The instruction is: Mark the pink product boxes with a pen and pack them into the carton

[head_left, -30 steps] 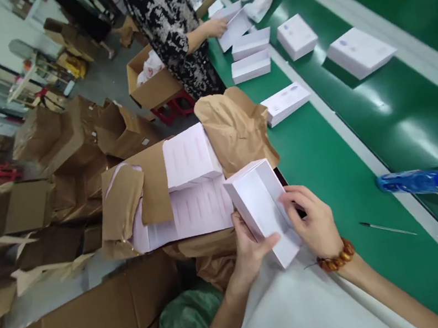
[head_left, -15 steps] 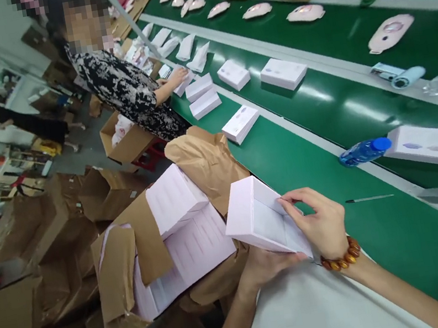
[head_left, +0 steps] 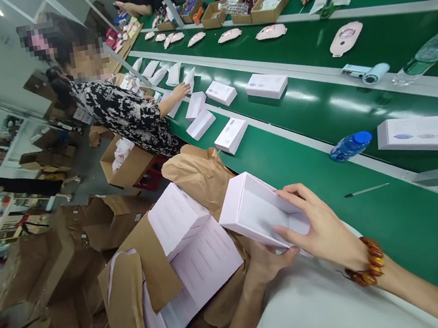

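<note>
Two bare hands are closed on an open pale pink box (head_left: pixel 261 214), which is gripped at its rim by the right hand (head_left: pixel 322 228), a bracelet of amber beads (head_left: pixel 365 262) being worn on that wrist, and is supported from below by the left hand (head_left: pixel 270 263). The box is held over the near edge of a green conveyor belt (head_left: pixel 421 219), just beside a stack of pale cartons (head_left: pixel 203 270) wrapped in kraft paper (head_left: pixel 200 181).
</note>
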`<state>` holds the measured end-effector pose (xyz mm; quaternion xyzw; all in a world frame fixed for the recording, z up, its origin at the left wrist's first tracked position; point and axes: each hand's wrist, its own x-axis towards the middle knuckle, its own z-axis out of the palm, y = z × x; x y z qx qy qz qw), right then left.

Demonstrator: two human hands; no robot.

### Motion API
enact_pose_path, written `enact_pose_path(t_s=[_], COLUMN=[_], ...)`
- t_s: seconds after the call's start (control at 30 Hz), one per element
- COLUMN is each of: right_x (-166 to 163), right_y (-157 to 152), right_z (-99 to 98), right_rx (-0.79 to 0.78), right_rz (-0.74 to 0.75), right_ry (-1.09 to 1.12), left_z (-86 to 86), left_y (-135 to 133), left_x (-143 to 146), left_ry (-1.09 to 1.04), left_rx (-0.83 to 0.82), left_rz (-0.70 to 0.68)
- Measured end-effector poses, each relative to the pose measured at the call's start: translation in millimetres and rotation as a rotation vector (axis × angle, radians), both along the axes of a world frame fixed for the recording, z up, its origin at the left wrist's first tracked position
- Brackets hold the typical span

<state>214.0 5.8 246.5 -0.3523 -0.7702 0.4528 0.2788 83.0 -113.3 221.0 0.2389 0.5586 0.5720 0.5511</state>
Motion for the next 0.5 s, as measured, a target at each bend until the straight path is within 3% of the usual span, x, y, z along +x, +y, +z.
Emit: enact_pose_path(t_s=[0.27,0.5], right_x=[15,17], right_y=[1,-5], right_z=[13.0,16.5], right_rx=[-0.069,0.062], right_rz=[0.014,-0.008], right_ry=[-0.097,-0.166], left_z=[9.4,13.9], left_y=[5,6], left_x=[-1,-3], left_ry=[-0.093,-0.112], left_rx=[-0.025,-0.129], left_rz=[-0.083,-0.09])
